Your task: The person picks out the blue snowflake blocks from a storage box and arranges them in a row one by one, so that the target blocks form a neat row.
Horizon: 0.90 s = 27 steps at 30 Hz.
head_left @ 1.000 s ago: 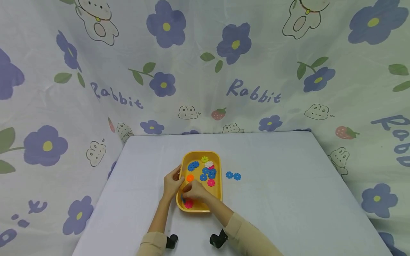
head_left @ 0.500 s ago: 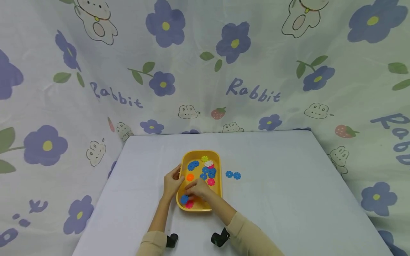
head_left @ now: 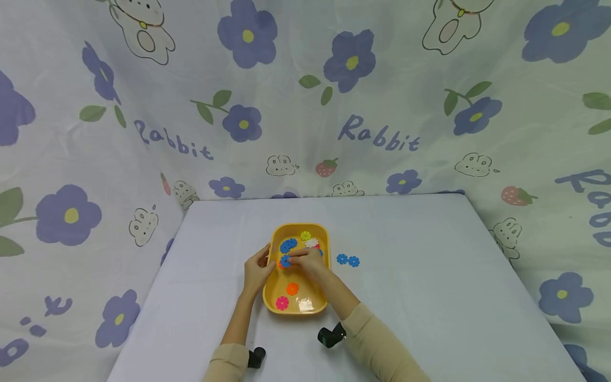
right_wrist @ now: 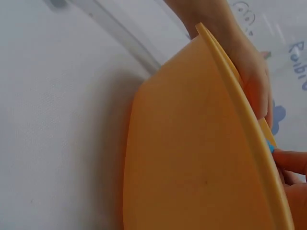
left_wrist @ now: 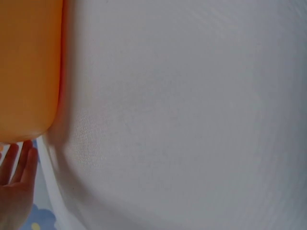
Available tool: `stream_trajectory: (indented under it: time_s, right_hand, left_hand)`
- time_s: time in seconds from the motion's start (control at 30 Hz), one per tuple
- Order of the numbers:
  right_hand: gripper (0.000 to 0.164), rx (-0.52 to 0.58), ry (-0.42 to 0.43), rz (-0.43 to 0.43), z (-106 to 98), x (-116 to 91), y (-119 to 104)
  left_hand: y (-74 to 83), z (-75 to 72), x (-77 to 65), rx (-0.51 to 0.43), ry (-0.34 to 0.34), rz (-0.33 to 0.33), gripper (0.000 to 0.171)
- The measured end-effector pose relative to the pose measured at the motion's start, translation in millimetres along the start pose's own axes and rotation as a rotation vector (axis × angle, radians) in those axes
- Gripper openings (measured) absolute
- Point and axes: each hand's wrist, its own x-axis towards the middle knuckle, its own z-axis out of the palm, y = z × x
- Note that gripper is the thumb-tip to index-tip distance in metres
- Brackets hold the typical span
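A yellow tray (head_left: 305, 313) stands on the table in the head view. My left hand (head_left: 258, 273) grips its left rim, thumb over the edge, fingers along the outside wall. Inside the tray, my right hand (head_left: 306, 261) pinches a blue flower-shaped plastic disc (head_left: 285, 260) above an orange one, mostly hidden. In the right wrist view a sliver of the blue disc (right_wrist: 270, 146) shows at the fingertips, behind the tray wall (right_wrist: 192, 143). An orange disc (head_left: 293, 288) and a pink disc (head_left: 282, 303) lie near the tray's front. My right hand covers part of the pieces at the right.
Joined blue discs (head_left: 288, 245), a yellow-green disc (head_left: 305, 235) and a white disc (head_left: 312, 242) lie at the tray's back. Two joined blue discs (head_left: 348, 260) lie on the white tablecloth (head_left: 420, 286) right of the tray. A patterned cloth (head_left: 305, 106) hangs behind.
My right hand has moved from the tray's front left up toward its middle, bringing the blue disc along. The front orange disc is now uncovered. My left hand has stayed at the rim.
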Motion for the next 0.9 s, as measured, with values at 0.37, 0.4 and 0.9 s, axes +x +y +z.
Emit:
stream_trajectory:
  time_s: [0.37, 0.4, 0.9]
  right_hand:
    - [0.026, 0.064, 0.020, 0.048, -4, -3, -8]
    - [0.027, 0.073, 0.010, 0.050, -5, -5, -10]
    - [0.030, 0.100, 0.015, -0.090, -63, -28, -41]
  left_hand:
    - [-26.4, 4.6, 6.1, -0.002, 0.020, 0.004, 0.049]
    - [-30.4, 5.1, 6.9, 0.001, 0.023, 0.001, 0.050]
    - [-35.2, 4.5, 7.7, -0.020, 0.018, -0.052, 0.051]
